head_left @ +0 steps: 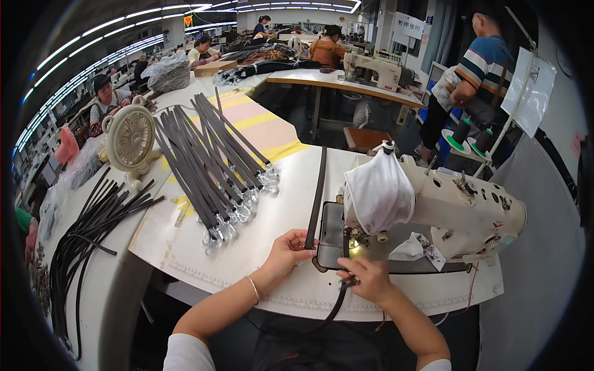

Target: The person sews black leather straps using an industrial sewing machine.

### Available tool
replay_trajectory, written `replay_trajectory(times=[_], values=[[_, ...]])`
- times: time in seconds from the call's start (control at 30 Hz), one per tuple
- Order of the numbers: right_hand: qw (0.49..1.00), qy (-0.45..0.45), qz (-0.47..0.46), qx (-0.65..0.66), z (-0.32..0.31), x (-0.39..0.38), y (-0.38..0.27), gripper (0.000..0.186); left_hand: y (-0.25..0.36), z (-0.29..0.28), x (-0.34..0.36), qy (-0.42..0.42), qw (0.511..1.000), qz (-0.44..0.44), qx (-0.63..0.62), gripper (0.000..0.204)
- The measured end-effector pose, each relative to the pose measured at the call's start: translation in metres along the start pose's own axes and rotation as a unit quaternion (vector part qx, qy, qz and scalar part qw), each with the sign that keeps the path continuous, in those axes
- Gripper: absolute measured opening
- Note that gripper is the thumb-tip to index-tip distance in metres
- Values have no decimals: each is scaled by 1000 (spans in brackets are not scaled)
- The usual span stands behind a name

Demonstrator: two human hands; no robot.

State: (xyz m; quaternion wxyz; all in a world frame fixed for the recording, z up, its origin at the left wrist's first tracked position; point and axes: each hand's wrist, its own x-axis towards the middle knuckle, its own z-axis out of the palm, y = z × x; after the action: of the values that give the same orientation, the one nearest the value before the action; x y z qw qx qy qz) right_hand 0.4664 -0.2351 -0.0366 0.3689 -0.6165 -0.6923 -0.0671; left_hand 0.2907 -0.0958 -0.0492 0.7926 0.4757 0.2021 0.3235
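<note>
At the sewing machine (445,198), my left hand (286,256) is closed, pinching the lower end of a dark strap (319,191) that lies straight up the table left of the machine. To the right, just in front of the needle area, my right hand (371,281) has its fingers pressed around a dark strap end. From that hand a strap length (334,309) hangs over the table's front edge. Whether both pieces are one strap cannot be told. A white cloth (380,191) drapes over the machine head, and its small lamp lights the needle area.
Left on the table lies a row of dark straps (198,161) with plastic-wrapped ends (226,232). Beyond stands a cream fan (130,139); loose black straps (93,232) hang over the left table. Thread spools (461,133) stand right. A person in a striped shirt (489,62) stands behind.
</note>
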Motion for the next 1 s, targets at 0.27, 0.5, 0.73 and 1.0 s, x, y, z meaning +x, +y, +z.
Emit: replay_trajectory(times=[0.27,0.5,0.73,1.0], values=[[979,-105,-160,69,-7,-16,13,24,1,-3,5,4,1000,-7,15,33],[982,-74,-173,9,-7,-16,6,22,10,-6,1,25,999,16,-32,31],[984,-78,-160,-6,-9,-21,3,18,83,-74,-7,65,982,174,31,41],[985,-73,-158,5,-2,-14,-4,19,275,-281,-194,258,831,486,-82,33]])
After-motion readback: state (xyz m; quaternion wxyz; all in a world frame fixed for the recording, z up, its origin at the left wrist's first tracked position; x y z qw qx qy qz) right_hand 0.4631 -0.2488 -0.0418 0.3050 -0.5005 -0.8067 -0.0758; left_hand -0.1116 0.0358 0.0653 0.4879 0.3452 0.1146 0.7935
